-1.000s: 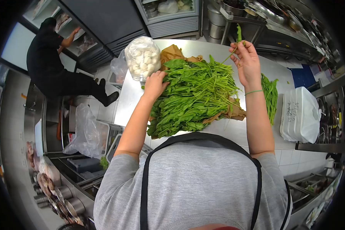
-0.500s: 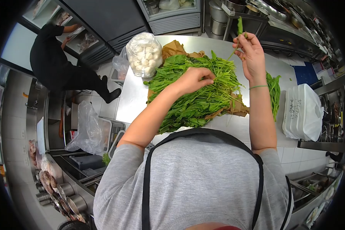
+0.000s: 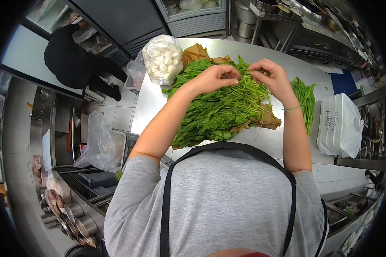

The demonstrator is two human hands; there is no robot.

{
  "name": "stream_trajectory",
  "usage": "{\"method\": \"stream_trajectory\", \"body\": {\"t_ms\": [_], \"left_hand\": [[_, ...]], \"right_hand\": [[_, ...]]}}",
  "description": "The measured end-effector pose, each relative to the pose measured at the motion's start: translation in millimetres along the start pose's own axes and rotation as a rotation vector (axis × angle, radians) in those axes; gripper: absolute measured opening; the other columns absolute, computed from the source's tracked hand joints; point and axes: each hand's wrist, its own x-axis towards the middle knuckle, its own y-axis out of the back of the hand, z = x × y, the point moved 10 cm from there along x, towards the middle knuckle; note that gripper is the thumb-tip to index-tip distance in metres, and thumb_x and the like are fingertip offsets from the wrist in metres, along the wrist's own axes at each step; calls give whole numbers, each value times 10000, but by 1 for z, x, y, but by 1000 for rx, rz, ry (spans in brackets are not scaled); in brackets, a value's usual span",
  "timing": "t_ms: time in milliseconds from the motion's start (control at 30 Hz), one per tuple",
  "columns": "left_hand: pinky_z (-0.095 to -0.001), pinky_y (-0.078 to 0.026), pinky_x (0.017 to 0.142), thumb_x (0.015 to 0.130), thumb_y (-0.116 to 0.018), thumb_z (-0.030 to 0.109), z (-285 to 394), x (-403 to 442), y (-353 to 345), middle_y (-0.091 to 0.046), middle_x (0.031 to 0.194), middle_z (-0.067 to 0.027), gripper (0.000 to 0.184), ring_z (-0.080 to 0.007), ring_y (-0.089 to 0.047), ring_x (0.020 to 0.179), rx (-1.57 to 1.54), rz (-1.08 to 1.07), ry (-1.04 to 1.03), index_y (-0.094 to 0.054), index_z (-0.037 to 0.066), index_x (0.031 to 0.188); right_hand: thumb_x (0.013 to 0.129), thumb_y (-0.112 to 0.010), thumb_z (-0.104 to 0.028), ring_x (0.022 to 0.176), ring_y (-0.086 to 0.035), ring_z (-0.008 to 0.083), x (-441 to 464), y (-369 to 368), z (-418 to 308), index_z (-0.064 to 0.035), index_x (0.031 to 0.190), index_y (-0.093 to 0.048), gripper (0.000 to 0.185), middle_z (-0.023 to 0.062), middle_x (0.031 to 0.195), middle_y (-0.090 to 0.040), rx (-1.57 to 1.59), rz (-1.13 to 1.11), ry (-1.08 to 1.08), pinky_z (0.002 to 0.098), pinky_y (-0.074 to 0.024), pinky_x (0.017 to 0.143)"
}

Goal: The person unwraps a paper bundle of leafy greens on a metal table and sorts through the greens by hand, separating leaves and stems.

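Note:
A large heap of leafy greens (image 3: 210, 115) with long thin stems lies on brown paper (image 3: 270, 121) on the steel table. Over its upper right part, my left hand (image 3: 218, 79) is curled, thumb and fingertips drawn together against the stems. My right hand (image 3: 273, 81), with a green band at the wrist, is pinched just beside it, fingertips pointing at the left hand. What sits between either set of fingertips is too small to make out. A smaller bunch of greens (image 3: 303, 103) lies to the right of my right forearm.
A clear bag of white bulbs or mushrooms (image 3: 162, 60) stands at the table's back left. White stacked containers in plastic (image 3: 339, 124) sit on the right. A person in black (image 3: 70, 60) bends at an open fridge on the left. A plastic bag (image 3: 99, 141) hangs near a bin.
My right hand has come down and left from its raised position with a leafy stem, and is now close to my left hand. The left hand rose slightly. The person in black bent lower.

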Motion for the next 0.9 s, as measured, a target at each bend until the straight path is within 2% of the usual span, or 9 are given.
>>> {"method": "stream_trajectory", "body": {"t_ms": [133,400,433,500,600,700,767,833,900], "left_hand": [[-289,-462,881,876,-626,170,-4,-21,53,-641,1031,-50,321,-140,-588,967,61,217,100,-577,81,1180],[-266,-476,771,873,-627,137,-68,-104,118,-645,932,-46,260,-126,-598,866,100,459,246,-592,27,1107],[-266,-473,762,872,-631,139,-74,-112,126,-647,920,-45,256,-121,-597,864,85,509,251,-595,29,1100],[-289,-477,772,848,-646,126,-80,-121,130,-637,933,-58,266,-155,-607,851,126,536,278,-596,37,1093],[-357,-479,814,799,-658,104,-67,-116,116,-567,1059,-132,355,-295,-587,925,579,390,275,-566,32,1135],[-390,-473,829,791,-676,146,-61,-108,100,-551,1104,-159,465,-330,-568,972,849,363,51,-508,48,1213],[-416,-470,827,776,-692,188,-73,-106,95,-567,1085,-181,579,-354,-565,992,802,372,56,-443,64,1284],[-420,-476,807,766,-697,209,-114,-111,94,-589,1051,-192,560,-363,-564,1003,815,280,445,-452,53,1245],[-430,-478,785,774,-686,232,-120,-113,93,-608,1000,-169,415,-365,-570,982,831,260,506,-532,49,1112]], "right_hand": [[853,-616,-62,693,-540,72,-31,62,3,-6,928,-646,98,5,849,-575,21,272,13,226,-451,607],[844,-615,-50,679,-488,62,-158,193,39,-1,945,-629,113,-18,760,-558,-187,629,-235,209,-408,624],[844,-615,-50,679,-488,62,-173,203,49,-1,945,-629,113,-18,760,-558,-184,624,-231,209,-408,624],[785,-658,-46,681,-499,61,-197,203,98,-12,885,-640,107,-23,734,-570,-380,379,-547,215,-415,625],[689,-703,-28,665,-513,81,-215,188,138,-17,819,-634,148,-13,658,-565,-442,92,-814,232,-426,623],[627,-730,-40,726,-575,159,-195,194,140,-31,800,-628,201,35,729,-596,-664,58,-727,279,-452,664],[625,-731,-59,791,-585,206,-175,192,145,-44,827,-634,225,55,797,-601,-812,43,-668,309,-458,706],[636,-735,-108,919,-582,274,-144,175,118,-74,886,-644,268,84,927,-601,-1018,55,-624,351,-456,785],[666,-732,-144,980,-569,293,-102,136,92,-92,941,-645,293,99,982,-596,-991,79,-487,366,-447,831]]}}
